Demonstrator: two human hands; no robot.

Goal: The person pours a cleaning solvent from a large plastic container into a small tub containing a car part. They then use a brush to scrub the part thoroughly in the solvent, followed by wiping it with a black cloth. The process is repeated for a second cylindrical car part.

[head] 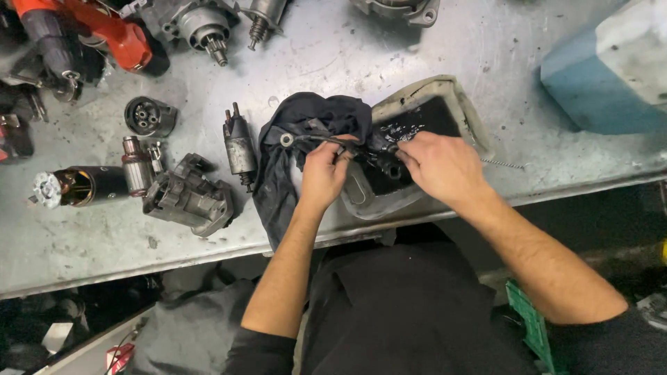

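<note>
My left hand (pixel 324 173) is closed around a dark metal part with a cable and ring terminal (pixel 287 140), held over a dark cloth (pixel 295 118) on the metal bench. My right hand (pixel 439 165) grips the other end of that dark part (pixel 381 154) above a shallow grey tray (pixel 455 94) with black liquid inside. Both hands meet at the part, fingers pinched on it. The part's middle is partly hidden by my fingers.
Left of the cloth lie a small solenoid (pixel 240 147), a grey motor housing (pixel 189 198), an armature (pixel 83 184) and a round cap (pixel 149 116). A red power tool (pixel 104 28) and starter motors (pixel 201 24) sit at the back. A blue box (pixel 611 69) stands right.
</note>
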